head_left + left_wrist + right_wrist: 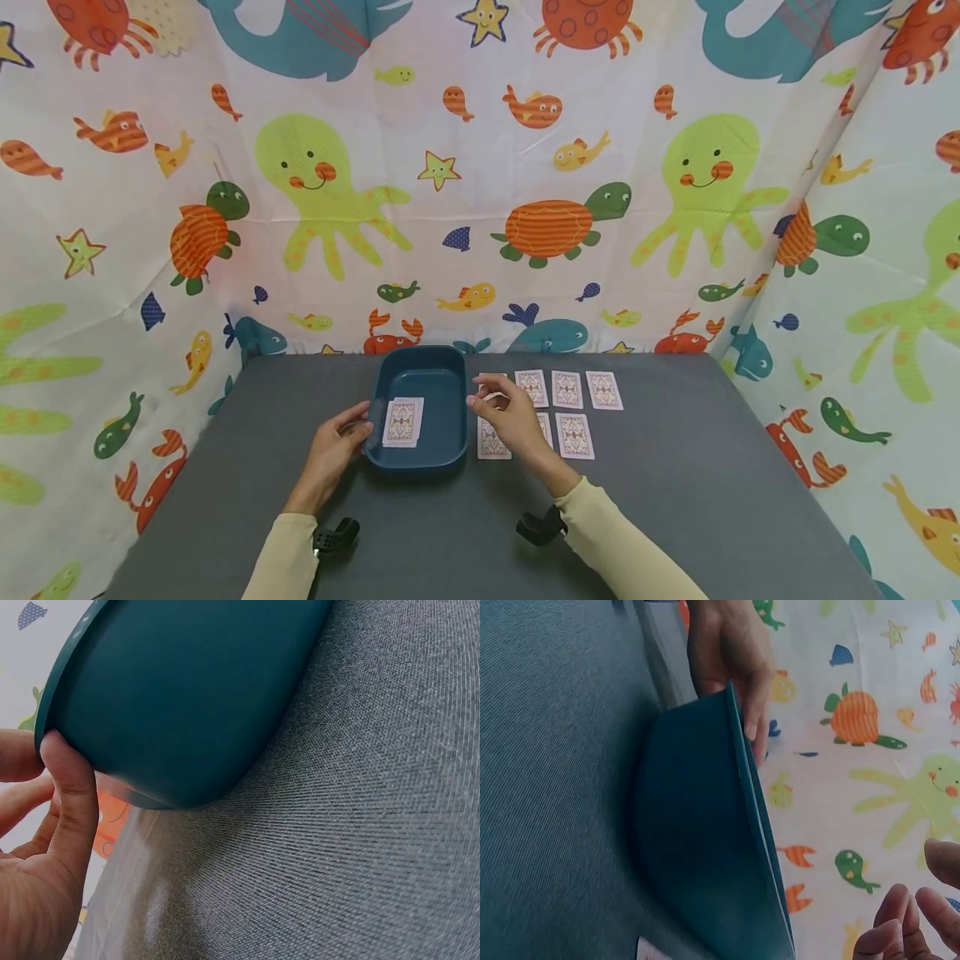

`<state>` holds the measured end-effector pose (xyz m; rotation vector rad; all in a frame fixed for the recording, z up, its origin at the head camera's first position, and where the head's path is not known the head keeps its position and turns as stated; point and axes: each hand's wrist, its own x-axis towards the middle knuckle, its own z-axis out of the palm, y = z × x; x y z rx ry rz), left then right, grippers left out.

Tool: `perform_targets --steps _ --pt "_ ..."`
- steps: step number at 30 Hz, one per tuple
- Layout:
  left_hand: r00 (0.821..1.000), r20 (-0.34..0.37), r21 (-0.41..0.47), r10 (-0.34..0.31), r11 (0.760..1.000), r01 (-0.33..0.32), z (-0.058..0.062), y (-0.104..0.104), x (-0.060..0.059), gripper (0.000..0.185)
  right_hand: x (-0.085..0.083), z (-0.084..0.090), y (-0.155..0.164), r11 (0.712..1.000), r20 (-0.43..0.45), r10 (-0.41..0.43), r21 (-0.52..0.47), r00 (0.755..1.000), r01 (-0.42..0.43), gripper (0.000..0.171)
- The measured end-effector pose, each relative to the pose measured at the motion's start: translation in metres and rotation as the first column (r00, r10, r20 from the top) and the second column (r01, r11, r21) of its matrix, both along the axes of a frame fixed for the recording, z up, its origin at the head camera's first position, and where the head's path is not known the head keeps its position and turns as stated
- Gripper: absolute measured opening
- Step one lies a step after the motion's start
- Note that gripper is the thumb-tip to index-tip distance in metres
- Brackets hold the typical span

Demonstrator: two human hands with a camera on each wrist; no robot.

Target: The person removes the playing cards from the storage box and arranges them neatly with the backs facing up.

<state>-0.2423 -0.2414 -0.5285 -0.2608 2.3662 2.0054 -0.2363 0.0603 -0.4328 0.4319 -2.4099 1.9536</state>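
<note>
A deep blue-teal plastic tub (444, 400) rests on the grey table, with a small stack of patterned playing cards (402, 422) lying back-up inside, toward its left. My left hand (333, 454) pinches the tub's left rim; in the left wrist view the thumb (69, 776) presses the outer wall and the fingers go over the edge. Just right of the tub, my right hand (517, 423) hovers above the laid-out cards with loosely bent fingers. Nothing shows between those fingers (892, 919) in the right wrist view. It partly hides several cards beneath.
Two rows of back-up playing cards (573, 436) lie right of the tub, a back-row card (603, 391) being farthest right. Behind the grey table (660, 483) hangs a sea-animal curtain (465, 292), which also covers both sides. Dark wrist devices (542, 527) sit under both forearms.
</note>
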Motion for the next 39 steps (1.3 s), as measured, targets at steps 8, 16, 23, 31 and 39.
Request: perform_targets --steps 8,16,23,31,39 --pt "1.0 0.001 -0.009 -0.003 1.0 0.003 0.0 0.0 0.0 0.048 -0.002 0.005 -0.02 0.999 0.003 0.05 -0.003 0.999 -0.05 0.034" --pt "1.0 -0.001 -0.008 0.004 1.0 -0.004 0.001 0.0 0.0 0.047 -0.015 -0.003 -0.04 0.997 0.018 0.068 0.033 0.998 -0.068 0.037" --pt "1.0 0.0 -0.01 0.013 1.0 -0.013 -0.001 0.0 -0.001 0.046 -0.04 -0.035 -0.057 0.995 0.032 0.057 0.077 0.998 -0.059 0.038" --pt "1.0 0.007 -0.005 0.008 1.0 -0.008 0.0 0.0 -0.002 0.046 -0.051 -0.038 -0.077 0.982 0.026 0.08 0.171 0.996 -0.083 0.039" --pt "1.0 0.006 -0.013 -0.001 1.0 0.001 -0.001 -0.001 -0.002 0.047 -0.061 -0.045 -0.094 0.957 0.061 0.085 0.272 0.995 -0.098 0.046"
